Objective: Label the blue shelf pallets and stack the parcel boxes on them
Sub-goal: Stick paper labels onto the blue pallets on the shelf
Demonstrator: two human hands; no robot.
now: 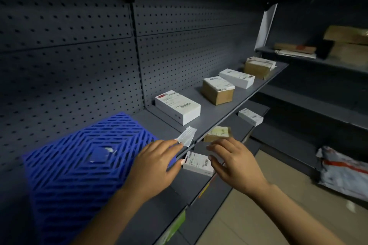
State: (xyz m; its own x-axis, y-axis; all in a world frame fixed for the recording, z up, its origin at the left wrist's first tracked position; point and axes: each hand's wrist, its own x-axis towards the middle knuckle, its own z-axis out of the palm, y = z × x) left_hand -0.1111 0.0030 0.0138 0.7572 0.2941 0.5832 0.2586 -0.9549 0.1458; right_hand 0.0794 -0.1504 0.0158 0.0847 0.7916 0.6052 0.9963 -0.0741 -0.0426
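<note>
Pinching a small translucent label strip (pixel 186 136) between its fingertips, the left hand (pixel 154 167) is held over the right edge of the blue shelf pallet (pixel 79 165) at lower left of the frame. The right hand (pixel 233 162) hovers with fingers loosely spread, holding nothing. The strip is judged thin, limp and easily creased; it should be held by one end. The pallet looks rigid, slotted plastic. White parcel boxes (pixel 177 106) and brown ones (pixel 218 90) are ranged along the grey steel shelf (pixel 235 103), centre right. Lighting is dim.

Parcel stockroom — pegboard shelving (pixel 229 109), labelled boxes (pixel 177 106)
</note>
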